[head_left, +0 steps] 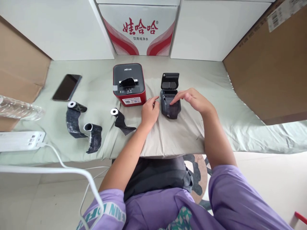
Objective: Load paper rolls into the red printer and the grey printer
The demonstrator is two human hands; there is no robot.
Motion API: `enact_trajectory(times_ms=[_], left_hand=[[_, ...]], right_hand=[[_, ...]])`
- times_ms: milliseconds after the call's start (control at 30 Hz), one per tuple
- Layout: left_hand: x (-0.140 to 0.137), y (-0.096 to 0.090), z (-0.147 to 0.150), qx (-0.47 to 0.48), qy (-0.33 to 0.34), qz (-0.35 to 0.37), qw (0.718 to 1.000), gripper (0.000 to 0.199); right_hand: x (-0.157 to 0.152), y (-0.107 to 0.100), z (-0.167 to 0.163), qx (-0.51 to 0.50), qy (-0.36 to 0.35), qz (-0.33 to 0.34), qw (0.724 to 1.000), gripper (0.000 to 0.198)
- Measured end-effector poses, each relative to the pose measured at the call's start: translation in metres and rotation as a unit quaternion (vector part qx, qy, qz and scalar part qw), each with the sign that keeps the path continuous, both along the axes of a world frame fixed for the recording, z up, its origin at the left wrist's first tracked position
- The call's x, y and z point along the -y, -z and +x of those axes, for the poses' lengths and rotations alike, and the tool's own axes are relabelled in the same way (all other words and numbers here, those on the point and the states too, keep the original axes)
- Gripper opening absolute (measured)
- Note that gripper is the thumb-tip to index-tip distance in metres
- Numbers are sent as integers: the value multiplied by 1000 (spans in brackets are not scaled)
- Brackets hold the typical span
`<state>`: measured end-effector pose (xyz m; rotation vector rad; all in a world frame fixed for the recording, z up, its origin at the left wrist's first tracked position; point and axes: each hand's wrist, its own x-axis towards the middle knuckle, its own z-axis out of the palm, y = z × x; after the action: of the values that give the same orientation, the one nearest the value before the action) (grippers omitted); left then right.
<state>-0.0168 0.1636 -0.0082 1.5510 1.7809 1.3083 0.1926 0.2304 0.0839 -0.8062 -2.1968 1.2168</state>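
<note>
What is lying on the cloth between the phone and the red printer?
In the head view, nothing lies between the phone and the red printer: only bare green cloth. The black rolls lie nearer the person.

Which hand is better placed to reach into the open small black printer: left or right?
Probably the right hand: its fingers already reach over the open small black printer. The left hand only rests beside it, on the cloth.

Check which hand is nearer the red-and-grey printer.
Left. The left hand rests on the cloth just below and right of the red-and-grey printer; the right hand is farther right, fingers in the small black printer.
</note>
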Motion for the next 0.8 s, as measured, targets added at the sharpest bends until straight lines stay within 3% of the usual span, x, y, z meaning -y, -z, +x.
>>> enact_trajectory(times_ms=[67, 167, 267, 400, 533, 633, 800], left_hand=[[0, -1, 0, -3, 11, 21, 1000, 36], [1, -2, 2, -11, 22, 30, 999, 37], [0, -2, 3, -14, 28, 25, 999, 37], [-1, -1, 3, -16, 21, 22, 999, 36], [-1, -1, 2, -14, 5, 21, 1000, 35], [1, -1, 3, -20, 29, 32, 999, 38], [6, -4, 6, -76, 85, 10, 993, 61]], right_hand=[[-3, 6, -2, -58, 72, 12, 996, 84], [-21, 24, -11, -149, 223, 72, 961, 80], [-42, 39, -26, -126, 285, 90, 946, 70], [-40, 43, -32, -80, 260, 101, 957, 56], [-6, 30, -17, 29, 150, 169, 974, 29], [14, 21, -8, 100, 116, 197, 968, 36], [26, 23, -11, 155, 137, 223, 953, 47]])
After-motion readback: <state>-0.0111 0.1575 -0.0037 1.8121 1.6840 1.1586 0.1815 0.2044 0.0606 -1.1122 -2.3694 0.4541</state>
